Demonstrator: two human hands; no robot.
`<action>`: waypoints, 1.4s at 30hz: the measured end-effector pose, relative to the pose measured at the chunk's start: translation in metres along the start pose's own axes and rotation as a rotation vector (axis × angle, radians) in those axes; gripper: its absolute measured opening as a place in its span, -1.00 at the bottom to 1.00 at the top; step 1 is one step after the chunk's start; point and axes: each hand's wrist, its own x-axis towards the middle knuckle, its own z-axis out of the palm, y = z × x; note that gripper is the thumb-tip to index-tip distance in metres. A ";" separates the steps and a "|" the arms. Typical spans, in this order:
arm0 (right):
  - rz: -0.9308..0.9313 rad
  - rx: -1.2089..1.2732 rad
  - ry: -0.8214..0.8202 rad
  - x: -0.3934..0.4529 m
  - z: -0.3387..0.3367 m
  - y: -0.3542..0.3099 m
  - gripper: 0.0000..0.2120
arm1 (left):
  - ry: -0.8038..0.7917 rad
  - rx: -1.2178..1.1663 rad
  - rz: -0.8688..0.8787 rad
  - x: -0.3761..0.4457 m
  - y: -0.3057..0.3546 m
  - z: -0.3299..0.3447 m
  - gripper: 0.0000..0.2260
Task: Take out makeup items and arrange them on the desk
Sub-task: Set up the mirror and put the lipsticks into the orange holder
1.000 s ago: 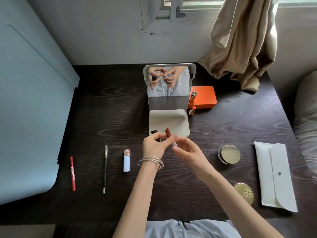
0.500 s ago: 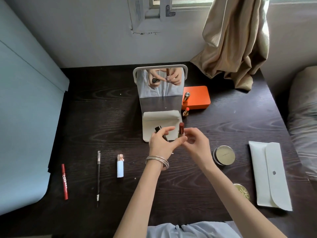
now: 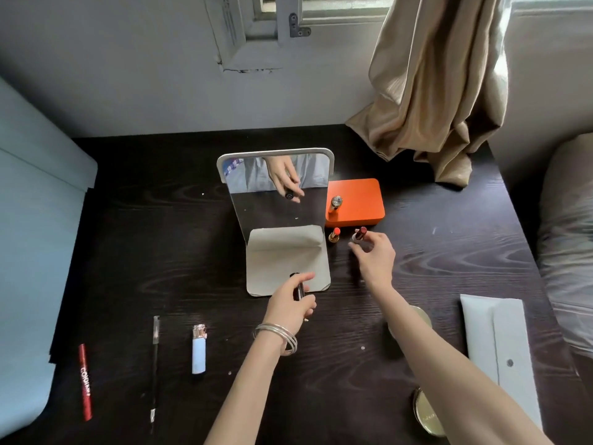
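Note:
My right hand (image 3: 373, 255) pinches an uncapped dark red lipstick (image 3: 360, 234) upright, just right of an orange-red lipstick (image 3: 334, 235) standing on the desk. My left hand (image 3: 293, 305) grips the dark lipstick cap (image 3: 299, 289) over the front edge of the mirror's base. On the left lie a red pencil (image 3: 85, 382), a thin black brush (image 3: 155, 367) and a small blue tube (image 3: 199, 353). Two gold compacts (image 3: 423, 319) (image 3: 426, 415) are partly hidden by my right arm. A white pouch (image 3: 500, 351) lies at the right.
A standing mirror (image 3: 279, 194) on a pale base is at the desk's middle. Behind the lipsticks sits an orange box (image 3: 361, 195) with a gold-capped tube (image 3: 335, 203) in front of it. A beige curtain (image 3: 436, 85) hangs at the back right. Pale blue boards (image 3: 32, 252) flank the left.
My hands have parted. The right hand carried the uncapped lipstick away to the right, beside the orange-red one. The left hand kept the cap and dropped toward the mirror base.

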 end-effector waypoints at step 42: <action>-0.107 0.169 -0.142 -0.061 -0.038 -0.026 -0.77 | 0.023 0.086 0.085 0.008 0.012 -0.002 -0.78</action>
